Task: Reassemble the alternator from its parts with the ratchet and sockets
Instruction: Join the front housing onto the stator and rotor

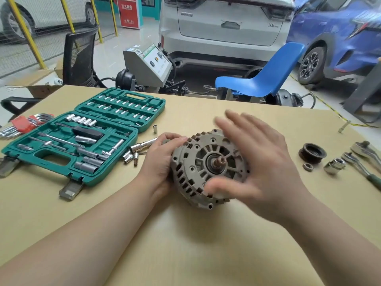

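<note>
- Both forearms reach in; left hand (162,159) grips the alternator (206,168) at mid-table, right hand (259,162) hovers flat-fingered and blurred, holding nothing.
- Housing halves look joined, shaft bare.
- Pulley (312,152), nut (307,167), socket (334,166) and ratchet (362,172) wait right, so pulley fitting likely remains.

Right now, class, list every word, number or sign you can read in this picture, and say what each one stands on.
"X" plus smaller blurred characters: badge on the white car.
Brand lettering on the white car's tailgate: blurred, unreadable.
White characters on the red sign: too blurred to read.
Labels on the grey machine: too small.
Sockets in the green case and the alternator: no legible marks.
</note>
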